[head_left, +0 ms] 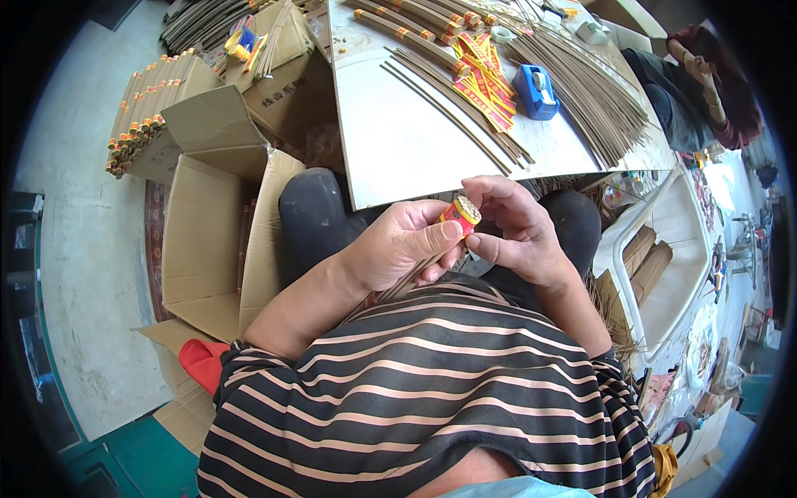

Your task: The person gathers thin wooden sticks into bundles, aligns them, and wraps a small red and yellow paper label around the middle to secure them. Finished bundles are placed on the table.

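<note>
A bundle of incense sticks [402,283] rests in my left hand [407,236], tilted up and away from my lap. Round its upper end runs a red and yellow paper band [467,213], and the packed stick ends face upward. My left fingers and thumb are wrapped about the bundle just below that end. From the right side, my right hand [519,224] closes in with curled fingers; its thumb presses at the band's lower edge and the forefinger bends over near the top. What the other right fingers touch is partly hidden.
On the white table [374,158] ahead lie loose incense sticks [573,91], red and yellow paper labels [490,87], a blue tape dispenser [536,93] and banded bundles [407,33]. An open cardboard box [199,282] stands at left, more bundles [149,108] beyond. Another person [706,83] sits far right.
</note>
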